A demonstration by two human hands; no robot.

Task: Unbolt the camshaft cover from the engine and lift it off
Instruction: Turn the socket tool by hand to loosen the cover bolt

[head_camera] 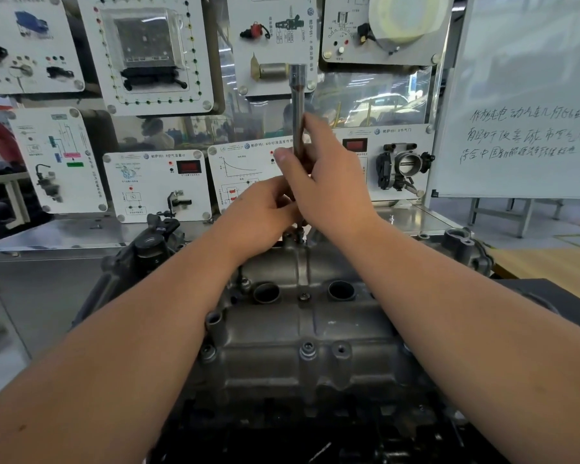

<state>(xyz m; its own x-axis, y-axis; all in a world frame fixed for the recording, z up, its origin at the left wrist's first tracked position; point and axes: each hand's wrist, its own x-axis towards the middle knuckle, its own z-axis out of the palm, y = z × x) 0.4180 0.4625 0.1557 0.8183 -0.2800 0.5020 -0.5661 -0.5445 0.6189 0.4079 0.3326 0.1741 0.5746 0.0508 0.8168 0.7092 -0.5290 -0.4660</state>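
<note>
Two hands (302,192), one wrench (297,112), one cover (302,329)

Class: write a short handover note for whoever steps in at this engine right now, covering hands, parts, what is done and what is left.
Right hand grips the long upright steel socket wrench, set at the far edge of the grey cast-metal camshaft cover.
Left hand pinches low beside the tool's tip, at a small bolt there.
Cover sits on the engine.
Done: cannot tell how many bolts are out.
Left: at least the centre bolt, then lift the cover.
</note>
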